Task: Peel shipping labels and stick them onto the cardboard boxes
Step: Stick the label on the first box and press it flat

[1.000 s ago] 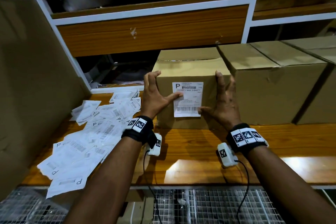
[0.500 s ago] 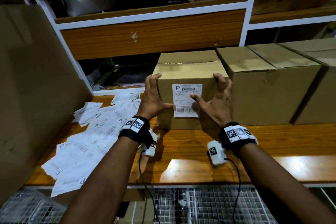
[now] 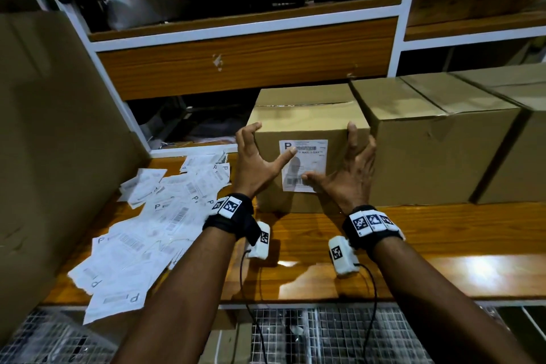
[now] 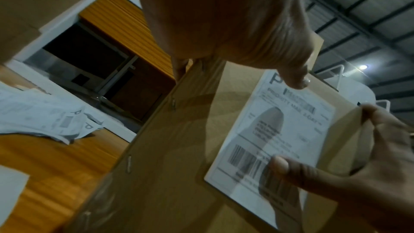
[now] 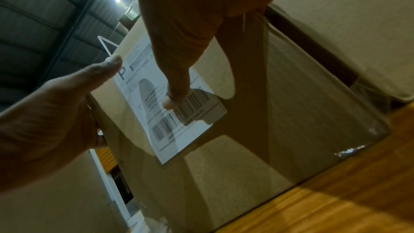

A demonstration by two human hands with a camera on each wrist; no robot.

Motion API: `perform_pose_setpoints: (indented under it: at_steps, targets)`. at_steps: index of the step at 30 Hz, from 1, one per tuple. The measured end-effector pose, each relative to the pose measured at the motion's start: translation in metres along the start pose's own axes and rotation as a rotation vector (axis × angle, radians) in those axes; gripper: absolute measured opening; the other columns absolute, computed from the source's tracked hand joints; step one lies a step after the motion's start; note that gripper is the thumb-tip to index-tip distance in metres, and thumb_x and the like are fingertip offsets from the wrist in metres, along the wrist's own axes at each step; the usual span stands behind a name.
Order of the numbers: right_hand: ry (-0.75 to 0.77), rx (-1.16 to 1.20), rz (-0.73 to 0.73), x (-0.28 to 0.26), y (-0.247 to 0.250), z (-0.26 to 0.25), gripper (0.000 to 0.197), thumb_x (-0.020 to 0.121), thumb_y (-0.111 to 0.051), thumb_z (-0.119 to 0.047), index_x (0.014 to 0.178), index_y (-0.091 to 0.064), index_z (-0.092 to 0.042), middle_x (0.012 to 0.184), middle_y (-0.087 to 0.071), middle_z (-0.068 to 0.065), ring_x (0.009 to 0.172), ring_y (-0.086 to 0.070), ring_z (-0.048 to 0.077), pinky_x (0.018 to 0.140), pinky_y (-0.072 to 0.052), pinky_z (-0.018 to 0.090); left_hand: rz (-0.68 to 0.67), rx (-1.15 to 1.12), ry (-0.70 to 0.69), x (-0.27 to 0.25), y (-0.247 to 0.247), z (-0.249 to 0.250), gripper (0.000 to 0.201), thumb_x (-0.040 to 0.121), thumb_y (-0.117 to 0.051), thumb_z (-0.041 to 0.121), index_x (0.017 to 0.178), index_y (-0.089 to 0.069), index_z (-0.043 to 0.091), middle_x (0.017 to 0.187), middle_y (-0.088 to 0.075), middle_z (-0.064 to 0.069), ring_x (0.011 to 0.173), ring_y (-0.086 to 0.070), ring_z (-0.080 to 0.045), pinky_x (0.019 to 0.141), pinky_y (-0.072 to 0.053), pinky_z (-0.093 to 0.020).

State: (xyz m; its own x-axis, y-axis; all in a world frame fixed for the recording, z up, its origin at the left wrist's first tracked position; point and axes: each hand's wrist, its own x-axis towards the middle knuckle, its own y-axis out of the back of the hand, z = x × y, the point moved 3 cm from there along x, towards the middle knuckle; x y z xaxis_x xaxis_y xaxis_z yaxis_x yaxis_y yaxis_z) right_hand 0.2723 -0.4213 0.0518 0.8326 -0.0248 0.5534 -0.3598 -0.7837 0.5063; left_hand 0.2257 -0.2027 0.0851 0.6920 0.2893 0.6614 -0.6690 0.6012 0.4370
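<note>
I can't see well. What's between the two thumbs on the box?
A white shipping label stuck to the box front; the head view shows it best.

Forearms bare. Behind left hand (image 3: 254, 168), black fabric strap (image 3: 229, 217) carrying two white tiles with black square codes. Behind right hand (image 3: 351, 177), matching strap (image 3: 373, 224) with three tiles. White boxy camera unit under each wrist (image 3: 261, 241) (image 3: 342, 255), code-marked, trailing thin black cable (image 3: 373, 298).

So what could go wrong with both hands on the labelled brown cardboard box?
The right hand has fingers at the tight gap beside the neighbouring plain cardboard box; they may get pinched. The left hand holds only a corner of the labelled brown cardboard box; its grip could slip.
</note>
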Motion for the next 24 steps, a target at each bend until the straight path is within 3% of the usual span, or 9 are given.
perform_pose_setpoints:
  at_steps: [3,6,9,12,15,18,20,24]
  targets:
    - [0.002,-0.030,-0.015,-0.002,-0.002,0.004,0.162,0.040,-0.099,-0.053,0.159,0.011,-0.049,0.162,-0.007,0.016,0.149,-0.021,0.048,0.117,-0.033,0.061,0.041,0.014,0.028,-0.002,-0.005,0.005,0.100,0.063,-0.090,0.059,0.135,-0.037,0.014,0.137,-0.038,-0.009,0.125,-0.044,-0.017,0.087,-0.039,-0.011]
    - [0.009,-0.018,-0.054,-0.008,-0.003,0.012,0.164,0.041,-0.102,-0.038,0.159,0.011,-0.049,0.163,-0.007,0.017,0.150,-0.019,0.049,0.117,-0.032,0.064,0.068,0.042,0.066,-0.001,-0.009,0.007,0.108,0.053,-0.095,0.060,0.133,-0.031,0.024,0.139,-0.037,-0.008,0.127,-0.045,-0.021,0.086,-0.049,-0.024]
    - [-0.046,0.000,-0.169,-0.024,-0.004,0.031,0.162,0.044,-0.102,-0.028,0.158,0.011,-0.053,0.164,-0.010,0.016,0.151,-0.019,0.047,0.114,-0.034,0.068,0.056,0.084,0.076,-0.001,-0.012,0.005,0.116,0.045,-0.099,0.055,0.134,-0.028,0.028,0.141,-0.035,-0.007,0.129,-0.045,-0.025,0.090,-0.050,-0.029]
    - [-0.036,0.065,-0.217,-0.036,-0.002,0.047,0.148,0.057,-0.098,-0.038,0.159,0.008,-0.051,0.163,-0.016,0.008,0.150,-0.024,0.039,0.112,-0.039,0.066,0.021,0.140,0.072,-0.001,-0.011,0.000,0.123,0.041,-0.101,0.049,0.137,-0.027,0.027,0.144,-0.032,-0.007,0.130,-0.044,-0.026,0.094,-0.054,-0.035]
    - [-0.028,0.163,-0.153,-0.032,0.004,0.043,0.129,0.068,-0.090,-0.050,0.160,0.000,-0.039,0.165,-0.018,0.001,0.150,-0.028,0.030,0.117,-0.037,0.058,-0.020,0.165,0.074,0.000,-0.010,-0.004,0.127,0.041,-0.103,0.039,0.141,-0.026,0.027,0.146,-0.030,-0.007,0.132,-0.043,-0.027,0.095,-0.054,-0.036]
    - [-0.121,0.223,-0.109,-0.025,0.010,0.035,0.120,0.072,-0.090,-0.044,0.157,-0.006,-0.030,0.164,-0.028,0.009,0.145,-0.040,0.033,0.115,-0.042,0.055,-0.057,0.148,0.067,-0.001,-0.008,-0.006,0.133,0.040,-0.105,0.030,0.144,-0.022,0.026,0.148,-0.028,-0.010,0.134,-0.040,-0.029,0.099,-0.049,-0.032]
    - [-0.193,0.222,-0.141,-0.024,0.013,0.030,0.115,0.075,-0.090,-0.041,0.155,-0.009,-0.031,0.160,-0.036,0.012,0.140,-0.047,0.036,0.113,-0.045,0.056,-0.072,0.137,0.062,-0.003,-0.006,-0.005,0.138,0.041,-0.105,0.025,0.148,-0.017,0.026,0.151,-0.026,-0.012,0.138,-0.037,-0.031,0.105,-0.048,-0.037]
    - [-0.280,0.282,-0.252,-0.029,0.018,0.026,0.107,0.078,-0.087,-0.048,0.153,-0.012,-0.034,0.149,-0.050,0.013,0.128,-0.057,0.038,0.105,-0.052,0.056,-0.054,0.070,0.091,-0.016,-0.007,-0.007,0.154,0.047,-0.103,0.019,0.155,0.004,0.038,0.167,-0.004,-0.012,0.155,-0.012,-0.030,0.122,-0.028,-0.044]
